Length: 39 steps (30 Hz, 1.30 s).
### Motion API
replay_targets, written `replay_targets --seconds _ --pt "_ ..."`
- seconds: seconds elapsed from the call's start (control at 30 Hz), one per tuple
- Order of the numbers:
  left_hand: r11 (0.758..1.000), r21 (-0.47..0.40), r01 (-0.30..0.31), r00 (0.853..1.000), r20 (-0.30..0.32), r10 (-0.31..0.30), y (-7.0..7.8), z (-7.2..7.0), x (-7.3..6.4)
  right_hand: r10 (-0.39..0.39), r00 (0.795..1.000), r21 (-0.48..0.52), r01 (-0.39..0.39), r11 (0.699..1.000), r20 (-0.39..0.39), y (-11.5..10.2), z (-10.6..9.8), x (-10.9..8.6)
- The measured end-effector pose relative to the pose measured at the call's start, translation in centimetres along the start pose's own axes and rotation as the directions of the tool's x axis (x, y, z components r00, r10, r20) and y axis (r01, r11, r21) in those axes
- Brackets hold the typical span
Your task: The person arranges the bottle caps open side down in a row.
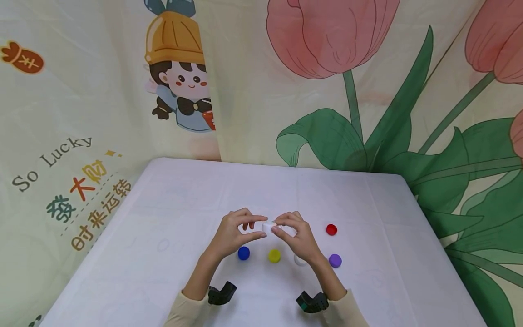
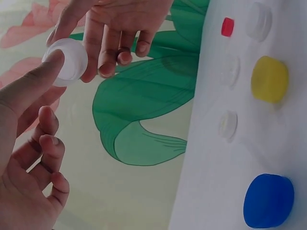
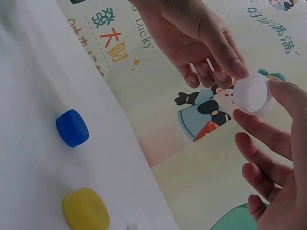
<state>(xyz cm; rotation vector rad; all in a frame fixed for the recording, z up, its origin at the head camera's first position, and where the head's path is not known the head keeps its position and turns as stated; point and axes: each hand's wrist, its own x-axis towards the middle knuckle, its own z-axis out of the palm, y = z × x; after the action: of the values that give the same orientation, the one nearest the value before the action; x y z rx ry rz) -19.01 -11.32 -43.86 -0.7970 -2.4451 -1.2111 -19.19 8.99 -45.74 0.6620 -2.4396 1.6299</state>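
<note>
two bare hands pinch a small white cap [image 1: 268, 226] between them, lifted above the white table [image 1: 184, 195].
the left hand [image 1: 234, 235] grips the cap's left side, its thumb lying against the cap's face in the left wrist view; the right hand [image 1: 299, 235] pinches the opposite side with thumb and fingertips, so both grips are narrow. on the table, nearer the person, a blue cap [image 1: 243, 253], a yellow cap [image 1: 274, 255], a second white cap [image 1: 299, 260] partly hidden by the right wrist, and a purple cap [image 1: 335, 260] form a row; a red cap [image 1: 332, 230] lies farther back, beyond the purple one. the left wrist view also shows two small whitish pieces [image 2: 229, 125] beside the yellow cap.
</note>
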Motion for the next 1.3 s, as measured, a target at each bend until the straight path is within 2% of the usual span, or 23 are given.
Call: replay_targets --seconds 0.1,0.37,0.6,0.8,0.93,1.0,1.17,1.3 --pt "1.0 0.003 0.011 1.0 0.001 -0.011 0.0 0.1 0.0 -0.014 1.0 0.016 0.014 1.0 -0.011 1.0 0.1 0.1" --pt "0.999 -0.021 0.047 0.999 0.008 -0.047 -0.3 0.3 -0.1 -0.103 0.994 0.045 0.104 0.994 -0.025 1.5 -0.1 0.1" --pt "0.999 -0.008 0.044 0.999 -0.003 -0.044 -0.6 0.4 -0.1 -0.111 0.993 0.014 0.111 0.994 -0.028 1.6 0.0 0.4" --pt "0.997 -0.009 0.072 0.997 -0.01 -0.072 -1.9 0.1 0.3 -0.118 0.992 -0.046 0.117 0.992 -0.035 2.2 0.7 1.7" --pt "0.994 0.014 0.105 0.994 -0.01 -0.105 -3.1 -0.1 0.7 -0.121 0.992 -0.113 0.116 0.987 -0.042 2.6 1.4 2.8" --pt "0.99 0.039 0.132 0.991 -0.005 -0.132 -3.7 -0.2 0.9 -0.129 0.991 -0.183 0.12 0.976 -0.039 2.8 1.8 3.3" --pt "0.973 0.121 0.195 0.98 0.02 -0.198 -5.1 -0.2 1.1 -0.141 0.99 -0.355 0.128 0.926 -0.011 3.4 2.9 4.2" --pt "0.956 0.172 0.238 0.967 0.049 -0.249 -6.1 0.1 1.1 -0.082 0.996 -0.451 0.088 0.888 0.034 4.0 3.9 4.6"
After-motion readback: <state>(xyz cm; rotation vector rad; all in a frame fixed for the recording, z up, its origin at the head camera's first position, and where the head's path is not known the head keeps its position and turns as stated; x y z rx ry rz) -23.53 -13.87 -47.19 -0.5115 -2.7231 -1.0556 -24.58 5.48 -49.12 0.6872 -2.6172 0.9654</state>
